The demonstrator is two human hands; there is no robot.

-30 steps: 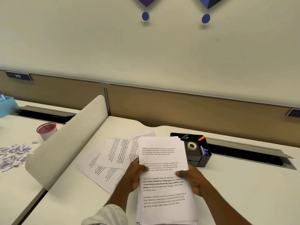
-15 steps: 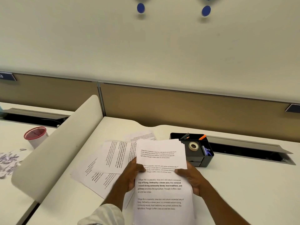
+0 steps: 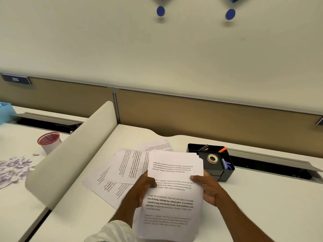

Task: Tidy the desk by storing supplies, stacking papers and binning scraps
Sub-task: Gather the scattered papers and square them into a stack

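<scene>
I hold a stack of printed sheets [image 3: 173, 173] upright over the white desk [image 3: 262, 198]. My left hand [image 3: 141, 189] grips its left edge and my right hand [image 3: 208, 187] grips its right edge. Several loose printed sheets [image 3: 125, 166] lie fanned on the desk to the left of the stack. A black desk organiser [image 3: 215, 163] behind the stack holds a roll of tape [image 3: 212, 158], pens and an orange marker. On the neighbouring desk at left lie torn paper scraps [image 3: 12, 168] and a red-rimmed mesh cup [image 3: 49, 142].
A curved cream divider panel [image 3: 73, 154] separates the two desks. A tan partition wall [image 3: 209, 116] runs along the back, with open cable trays [image 3: 272, 165] below it. A light blue box [image 3: 5, 112] sits at the far left edge.
The stack in my hands has shifted slightly, its lower edge blurred with motion. The view has swung back to the left and tilted a little.
</scene>
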